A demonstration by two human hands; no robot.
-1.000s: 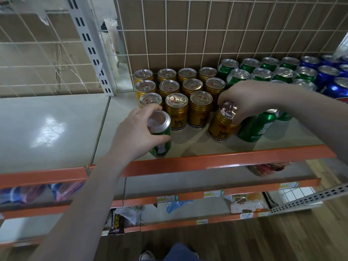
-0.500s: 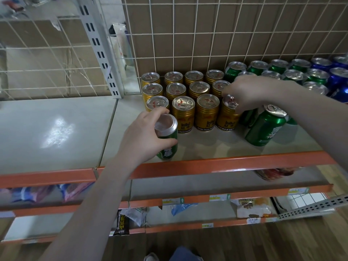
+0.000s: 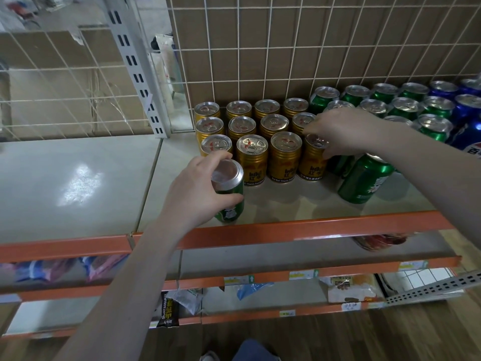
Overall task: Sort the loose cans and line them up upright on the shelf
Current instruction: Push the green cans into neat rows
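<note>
Gold cans (image 3: 252, 162) stand upright in rows at the back middle of the pale shelf (image 3: 299, 204). My right hand (image 3: 341, 131) holds the top of the gold can (image 3: 312, 162) at the right end of the front row, which stands upright against its neighbour. My left hand (image 3: 197, 188) grips a green can (image 3: 230, 194) near the shelf's front edge, its plain silver end facing up. Another green can (image 3: 364, 178) stands alone to the right, partly under my right forearm.
Green cans (image 3: 406, 105) and blue cans (image 3: 466, 110) fill the back right. A wire grid and brown board back the shelf. An orange rail (image 3: 312, 227) edges the front. The left shelf panel (image 3: 73, 183) is bare. Lower shelves hold packets.
My right hand has set the tilted gold can upright at the right end of the front row. My left hand keeps hold of the green can in about the same place.
</note>
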